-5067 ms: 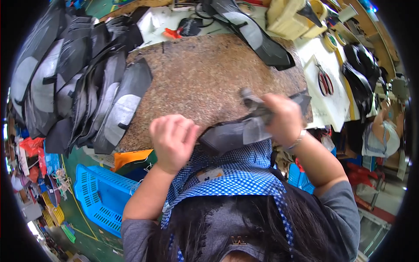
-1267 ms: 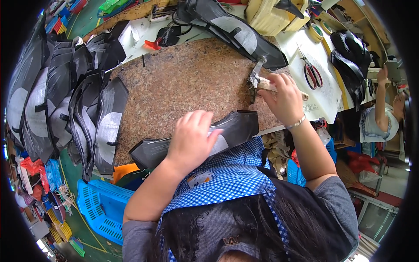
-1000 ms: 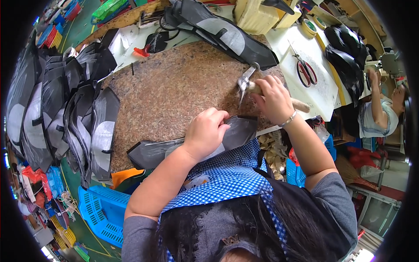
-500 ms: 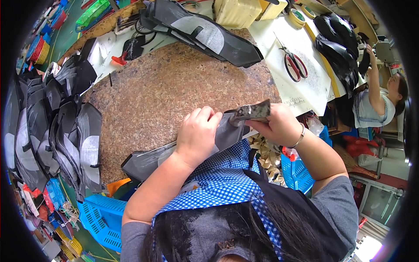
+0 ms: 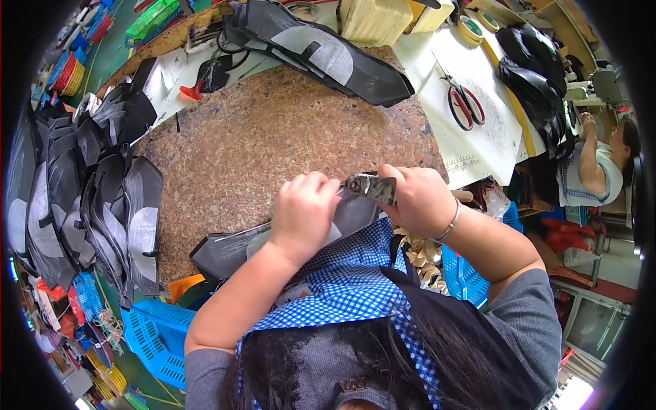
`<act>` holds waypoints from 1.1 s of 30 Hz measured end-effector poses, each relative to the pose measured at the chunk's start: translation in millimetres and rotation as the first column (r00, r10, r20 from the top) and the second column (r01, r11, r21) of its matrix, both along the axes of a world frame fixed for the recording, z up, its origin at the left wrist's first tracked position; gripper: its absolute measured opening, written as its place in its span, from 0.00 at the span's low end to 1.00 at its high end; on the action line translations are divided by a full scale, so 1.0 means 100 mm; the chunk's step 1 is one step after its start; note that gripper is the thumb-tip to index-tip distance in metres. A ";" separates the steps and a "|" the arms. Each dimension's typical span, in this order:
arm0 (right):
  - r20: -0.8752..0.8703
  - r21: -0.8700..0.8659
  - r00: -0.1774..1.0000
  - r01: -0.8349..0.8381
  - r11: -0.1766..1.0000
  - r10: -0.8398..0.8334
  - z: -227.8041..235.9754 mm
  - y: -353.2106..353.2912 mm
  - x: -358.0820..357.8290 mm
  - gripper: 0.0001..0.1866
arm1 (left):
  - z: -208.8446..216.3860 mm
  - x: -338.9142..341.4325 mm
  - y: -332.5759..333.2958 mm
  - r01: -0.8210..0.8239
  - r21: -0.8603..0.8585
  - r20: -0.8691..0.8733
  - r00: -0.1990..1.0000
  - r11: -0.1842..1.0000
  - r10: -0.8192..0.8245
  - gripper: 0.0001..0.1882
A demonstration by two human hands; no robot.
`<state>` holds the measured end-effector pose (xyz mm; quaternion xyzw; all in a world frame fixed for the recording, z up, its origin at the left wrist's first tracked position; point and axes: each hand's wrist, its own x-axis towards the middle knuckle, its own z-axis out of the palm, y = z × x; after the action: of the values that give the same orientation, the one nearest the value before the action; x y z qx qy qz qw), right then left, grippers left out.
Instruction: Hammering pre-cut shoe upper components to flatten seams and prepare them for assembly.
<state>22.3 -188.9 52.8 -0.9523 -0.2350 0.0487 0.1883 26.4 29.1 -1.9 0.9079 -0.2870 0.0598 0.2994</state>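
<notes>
A flat black piece (image 5: 222, 254) with a grey patch, like a cut shoe part, lies along the near edge of the brown stone slab (image 5: 232, 143). My left hand (image 5: 303, 213) is closed on its upper edge, fingertips pinched together. In my right hand (image 5: 422, 203) is a hammer with a worn, dark metal head (image 5: 371, 188); the end of a wooden handle shows beyond my fist. The hammer head is over the piece, close to my left fingertips. Whether it touches the piece is hidden.
Similar black pieces are stacked at the slab's far edge (image 5: 321, 58) and piled on the left (image 5: 102, 212). Red-and-black scissors (image 5: 466, 106) lie on a white board at right. Blue baskets (image 5: 160, 342) stand below. Another person (image 5: 594, 167) sits at far right.
My right hand and the hammer have moved left, and the hammer head now sits nearer my left fingertips. My left hand keeps its hold. At far right, the other person's arm has lowered.
</notes>
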 end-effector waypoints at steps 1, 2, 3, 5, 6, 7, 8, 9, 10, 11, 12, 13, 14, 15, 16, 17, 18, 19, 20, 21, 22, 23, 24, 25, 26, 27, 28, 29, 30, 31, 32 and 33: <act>0.020 -0.011 1.000 0.002 1.000 -0.002 0.00 0.01 -0.03 0.14 | 0.00 0.01 0.04 0.003 0.002 -0.001 1.000 1.000 -0.003 0.10; 0.019 -0.009 1.000 0.006 1.000 -0.006 -0.03 0.00 -0.02 0.14 | 0.00 0.03 0.08 0.023 -0.006 -0.045 0.999 1.000 -0.023 0.10; 0.029 0.043 0.999 0.015 0.999 -0.016 -0.08 -0.02 0.01 0.14 | 0.00 0.03 0.10 0.043 -0.014 -0.089 0.995 0.999 -0.044 0.11; 0.041 0.096 0.999 0.017 0.995 -0.021 -0.09 -0.02 0.04 0.14 | 0.01 -0.07 0.03 0.032 0.076 -0.023 0.999 0.997 -0.030 0.12; 0.085 0.110 0.996 0.031 0.993 -0.040 -0.06 -0.01 0.04 0.14 | 0.02 -0.14 -0.02 0.016 0.163 0.044 0.999 0.986 -0.023 0.12; 0.129 0.125 0.990 0.045 0.991 -0.061 -0.04 0.00 0.03 0.14 | 0.02 -0.20 -0.06 -0.006 0.248 0.109 0.994 0.969 -0.022 0.13; 0.091 0.181 0.995 0.015 0.983 -0.032 -0.03 0.03 -0.02 0.13 | 0.02 -0.22 -0.07 0.012 0.272 0.143 0.988 0.962 -0.053 0.13; -0.018 0.002 1.000 -0.001 1.000 0.001 -0.02 0.09 -0.04 0.13 | 0.03 -0.21 -0.04 0.009 0.274 0.142 0.989 0.962 -0.050 0.13; 0.011 -0.021 1.000 -0.015 1.000 0.015 -0.03 0.11 -0.06 0.13 | 0.05 -0.16 0.00 -0.003 0.198 0.082 0.997 0.980 -0.014 0.13; 0.039 -0.044 0.999 -0.028 0.999 0.030 -0.04 0.13 -0.07 0.13 | 0.06 -0.12 0.06 -0.021 0.121 0.019 1.000 0.992 0.019 0.13; 0.016 0.002 1.000 -0.021 1.000 0.021 -0.03 0.11 -0.04 0.13 | 0.05 -0.07 0.14 -0.036 0.020 -0.158 0.987 0.999 0.038 0.13; -0.005 0.048 1.000 -0.017 0.999 0.017 -0.01 0.08 0.04 0.13 | 0.04 -0.04 0.22 -0.073 -0.077 -0.330 0.943 0.994 0.043 0.14; 0.009 0.088 0.999 -0.037 0.995 0.037 -0.08 0.04 0.12 0.13 | 0.04 -0.06 0.21 -0.040 -0.028 -0.224 0.974 0.999 0.033 0.13; 0.009 0.087 0.999 -0.038 0.996 0.037 -0.06 0.05 0.11 0.13 | 0.04 -0.09 0.19 -0.014 0.024 -0.115 0.993 1.000 0.016 0.12; 0.073 0.095 0.997 -0.007 0.995 0.000 0.01 0.09 0.10 0.12 | 0.04 -0.15 0.15 -0.023 0.025 -0.117 0.993 0.999 0.025 0.12; 0.136 0.105 0.990 0.023 0.994 -0.037 0.05 0.12 0.08 0.12 | 0.05 -0.22 0.11 -0.027 0.104 -0.033 0.999 0.994 0.031 0.12; 0.104 0.109 0.994 -0.031 0.994 0.020 0.00 0.13 0.05 0.12 | 0.05 -0.27 0.09 -0.038 0.182 0.051 0.998 0.983 0.029 0.11; -0.073 -0.034 0.993 -0.090 0.995 0.088 -0.02 0.15 0.01 0.12 | 0.06 -0.24 0.12 -0.036 0.178 0.050 0.998 0.983 0.027 0.11; -0.052 -0.032 0.993 -0.109 0.994 0.107 0.00 0.17 -0.02 0.11 | 0.09 -0.19 0.16 -0.017 0.122 -0.023 1.000 0.992 0.020 0.10; -0.031 -0.031 0.991 -0.128 0.991 0.127 0.01 0.18 -0.04 0.11 | 0.10 -0.13 0.22 -0.001 0.063 -0.096 0.995 0.998 0.007 0.10; -0.030 -0.033 0.991 -0.130 0.991 0.129 0.00 0.17 0.00 0.11 | 0.07 -0.06 0.32 -0.049 -0.154 -0.338 0.941 0.987 -0.006 0.09; -0.013 0.017 0.994 -0.111 0.994 0.111 -0.03 0.14 0.07 0.11 | 0.05 -0.08 0.33 -0.052 -0.156 -0.337 0.941 0.986 -0.004 0.09; 0.003 0.068 0.996 -0.092 0.993 0.092 -0.04 0.12 0.11 0.11 | 0.06 -0.12 0.32 -0.017 -0.079 -0.214 0.977 0.997 -0.001 0.09; 0.000 0.066 0.995 -0.097 0.993 0.098 -0.03 0.14 0.09 0.11 | 0.06 -0.16 0.31 0.005 0.002 -0.090 0.996 1.000 -0.004 0.09; 0.064 0.101 0.995 -0.085 0.991 0.079 0.00 0.16 0.04 0.12 | 0.03 -0.20 0.27 0.009 0.010 -0.009 1.000 1.000 -0.009 0.08; 0.126 0.136 0.990 -0.075 0.988 0.058 0.01 0.19 0.00 0.12 | 0.04 -0.20 0.27 0.005 0.008 -0.012 1.000 1.000 -0.005 0.08; -0.017 0.017 0.992 -0.126 0.992 0.126 0.01 0.22 -0.05 0.13 | 0.07 -0.19 0.27 0.028 0.014 -0.026 0.999 0.999 -0.028 0.07; 0.041 0.029 0.988 -0.150 0.988 0.149 -0.10 0.25 -0.09 0.14 | 0.08 -0.18 0.26 0.054 0.019 -0.039 0.998 0.998 -0.053 0.06; 0.010 0.017 0.996 -0.092 0.996 0.092 -0.08 0.22 -0.05 0.14 | 0.05 -0.17 0.25 0.059 0.017 -0.040 0.997 0.998 -0.059 0.06; -0.016 0.005 0.999 -0.041 0.999 0.041 -0.03 0.20 0.03 0.13 | 0.01 -0.13 0.25 0.055 -0.035 -0.085 0.995 0.998 -0.057 0.05; 0.136 0.102 0.991 -0.015 0.995 0.001 0.00 0.14 0.09 0.13 | -0.03 -0.09 0.25 0.049 -0.087 -0.130 0.990 0.995 -0.060 0.05; 0.223 0.172 0.973 0.021 0.985 -0.060 -0.06 0.06 0.14 0.12 | -0.07 -0.05 0.24 0.041 -0.139 -0.174 0.983 0.990 -0.065 0.05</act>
<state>36.6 -182.6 46.8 -0.9370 -0.2387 -0.0846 0.2408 21.8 53.3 -8.7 0.8795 -0.2784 -0.0106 0.3859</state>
